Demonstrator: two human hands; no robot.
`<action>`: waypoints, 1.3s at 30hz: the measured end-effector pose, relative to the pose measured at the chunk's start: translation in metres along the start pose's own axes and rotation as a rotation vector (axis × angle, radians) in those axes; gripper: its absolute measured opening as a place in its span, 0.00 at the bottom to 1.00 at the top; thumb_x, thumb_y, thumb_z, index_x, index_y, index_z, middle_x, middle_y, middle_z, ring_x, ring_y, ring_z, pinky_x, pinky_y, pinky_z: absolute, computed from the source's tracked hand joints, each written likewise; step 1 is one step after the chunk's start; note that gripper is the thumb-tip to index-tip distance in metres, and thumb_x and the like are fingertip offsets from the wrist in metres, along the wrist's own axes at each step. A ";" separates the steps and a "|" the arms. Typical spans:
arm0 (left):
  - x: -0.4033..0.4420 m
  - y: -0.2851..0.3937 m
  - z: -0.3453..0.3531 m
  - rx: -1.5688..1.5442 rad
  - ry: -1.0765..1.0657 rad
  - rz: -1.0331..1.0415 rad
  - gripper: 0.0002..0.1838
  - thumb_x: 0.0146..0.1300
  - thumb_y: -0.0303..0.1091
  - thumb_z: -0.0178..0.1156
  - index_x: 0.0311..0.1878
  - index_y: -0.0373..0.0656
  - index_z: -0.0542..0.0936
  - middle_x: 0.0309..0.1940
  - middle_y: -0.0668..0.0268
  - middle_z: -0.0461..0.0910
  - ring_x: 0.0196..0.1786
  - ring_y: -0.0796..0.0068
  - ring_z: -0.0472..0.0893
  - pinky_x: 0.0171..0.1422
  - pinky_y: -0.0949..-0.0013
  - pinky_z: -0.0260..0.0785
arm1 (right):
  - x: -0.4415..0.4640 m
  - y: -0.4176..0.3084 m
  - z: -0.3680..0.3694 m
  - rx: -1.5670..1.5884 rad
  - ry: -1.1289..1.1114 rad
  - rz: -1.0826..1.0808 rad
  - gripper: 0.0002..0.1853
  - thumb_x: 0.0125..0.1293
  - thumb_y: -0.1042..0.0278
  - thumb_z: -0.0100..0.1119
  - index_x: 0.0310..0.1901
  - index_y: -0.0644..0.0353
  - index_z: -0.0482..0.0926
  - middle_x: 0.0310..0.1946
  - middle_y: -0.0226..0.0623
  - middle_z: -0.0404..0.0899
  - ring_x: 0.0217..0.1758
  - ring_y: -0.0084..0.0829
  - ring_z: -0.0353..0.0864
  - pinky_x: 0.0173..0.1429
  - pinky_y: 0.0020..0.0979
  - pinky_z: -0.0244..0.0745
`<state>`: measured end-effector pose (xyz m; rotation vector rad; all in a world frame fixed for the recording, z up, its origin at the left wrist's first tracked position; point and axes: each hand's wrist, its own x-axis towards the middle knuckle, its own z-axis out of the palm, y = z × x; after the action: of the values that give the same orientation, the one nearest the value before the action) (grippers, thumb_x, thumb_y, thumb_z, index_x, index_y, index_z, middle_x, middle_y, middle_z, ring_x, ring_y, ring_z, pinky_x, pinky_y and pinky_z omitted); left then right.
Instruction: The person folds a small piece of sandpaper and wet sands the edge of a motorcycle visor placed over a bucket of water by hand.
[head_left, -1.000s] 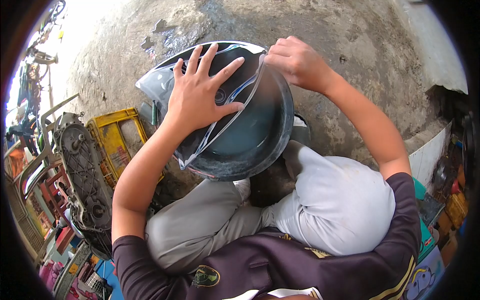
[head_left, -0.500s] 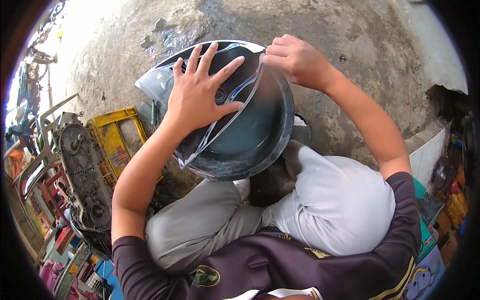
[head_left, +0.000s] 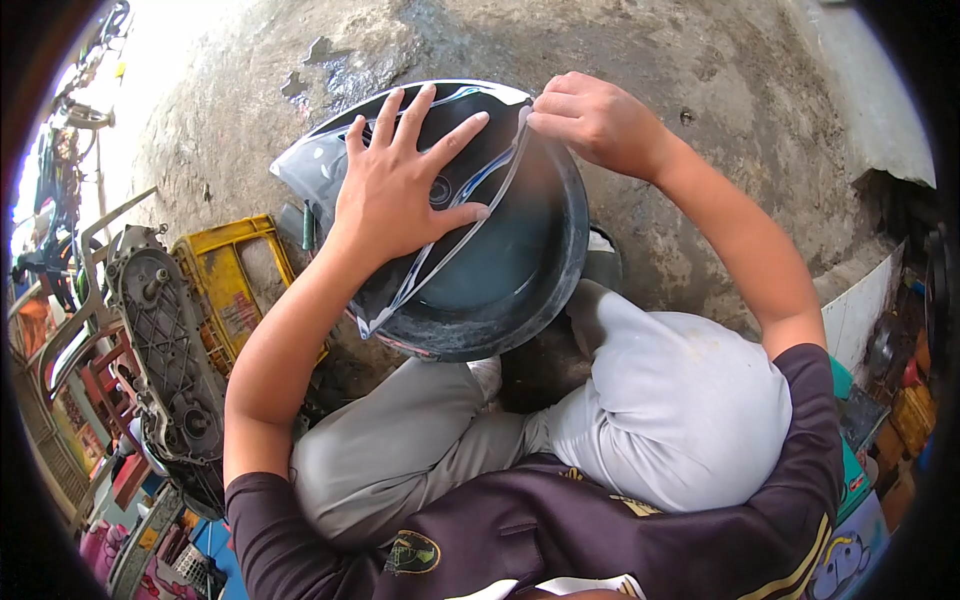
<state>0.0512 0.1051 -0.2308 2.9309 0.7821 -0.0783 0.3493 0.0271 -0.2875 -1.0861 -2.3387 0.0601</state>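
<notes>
A glossy dark panel with white and blue trim lies across the left part of a round black basin that holds cloudy liquid. My left hand rests flat on the panel with its fingers spread. At the panel's upper right corner, my right hand is closed, its thumb and index finger pinched at the end of the light trim edge. Whatever is between those fingertips is too small to make out.
A yellow plastic crate and a grey metal engine casing stand to the left. My bent knees are just below the basin. Assorted parts lie at the far right, beside a pale board. Wet concrete floor surrounds the basin.
My right hand has shifted very slightly at the panel's corner. My left hand, the panel and the basin look the same as before.
</notes>
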 end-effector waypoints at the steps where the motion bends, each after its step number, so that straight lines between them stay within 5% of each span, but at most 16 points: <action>1: 0.000 0.000 0.000 -0.001 -0.001 -0.002 0.52 0.57 0.75 0.73 0.85 0.82 0.67 0.86 0.51 0.62 0.86 0.37 0.60 0.83 0.24 0.53 | -0.001 0.004 0.000 -0.001 -0.001 0.000 0.11 0.64 0.74 0.64 0.48 0.58 0.87 0.45 0.32 0.87 0.52 0.37 0.85 0.59 0.39 0.83; 28: 0.000 0.003 -0.004 0.004 -0.020 -0.006 0.52 0.57 0.72 0.74 0.86 0.76 0.68 0.86 0.51 0.62 0.87 0.38 0.60 0.86 0.27 0.51 | -0.004 0.015 -0.004 -0.045 -0.067 0.027 0.12 0.63 0.78 0.67 0.48 0.61 0.86 0.45 0.35 0.87 0.53 0.42 0.87 0.58 0.41 0.86; 39: 0.000 0.000 -0.002 -0.005 -0.011 -0.007 0.52 0.57 0.73 0.74 0.86 0.79 0.67 0.86 0.51 0.61 0.87 0.37 0.59 0.84 0.26 0.52 | -0.013 0.008 0.001 0.258 0.037 0.285 0.10 0.69 0.79 0.69 0.50 0.63 0.87 0.45 0.41 0.88 0.50 0.46 0.88 0.54 0.40 0.84</action>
<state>0.0518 0.1052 -0.2289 2.9211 0.7900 -0.0923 0.3615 0.0234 -0.2966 -1.2646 -2.0578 0.4316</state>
